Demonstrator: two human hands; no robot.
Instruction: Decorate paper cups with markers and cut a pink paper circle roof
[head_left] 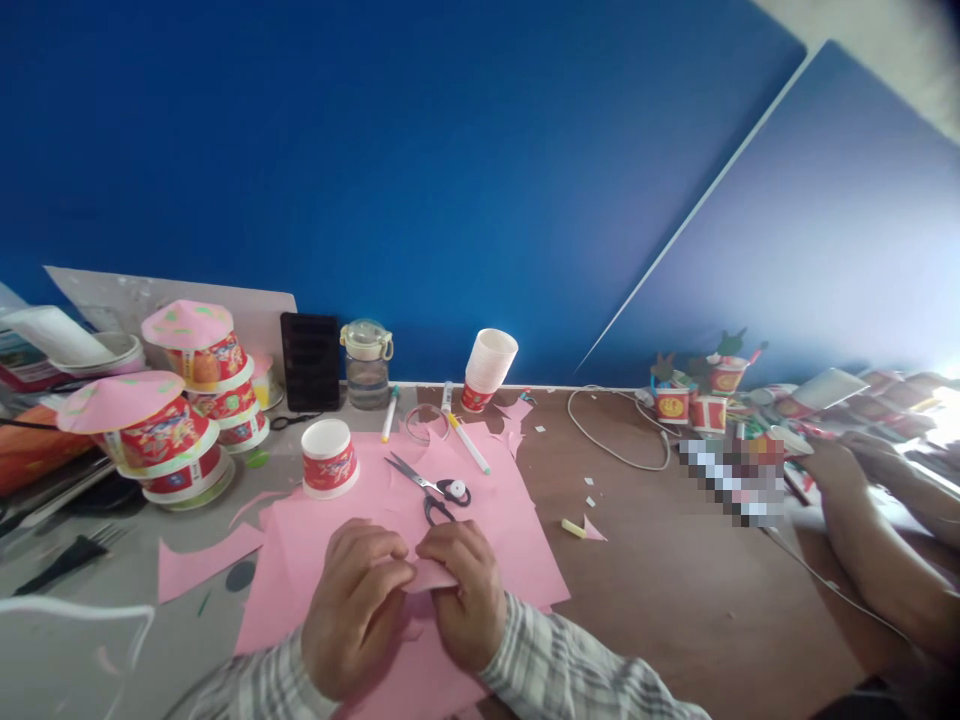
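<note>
Between both hands is a small piece of pink paper (pixel 430 576), pinched at its two sides. My left hand (pixel 358 600) has its fingers bent against the paper's left end. Thumb and fingers of my right hand (pixel 466 592) are closed on the other end. Both hands are just above large pink paper sheets (pixel 517 540) spread on the table. Black-handled scissors (pixel 431 484) lie on the sheets just beyond my hands, blades slightly apart. A red and white paper cup (pixel 330 458) stands upside down on the sheets, beyond my left hand.
Stacked cups with pink paper tops (pixel 187 325) stand at left. A glass bottle (pixel 367 368), a black tablet-like object (pixel 310 362) and stacked white cups (pixel 491 362) line the blue partition. Markers (pixel 471 445) lie near the scissors. Another person's arms (pixel 862 530) reach in at right.
</note>
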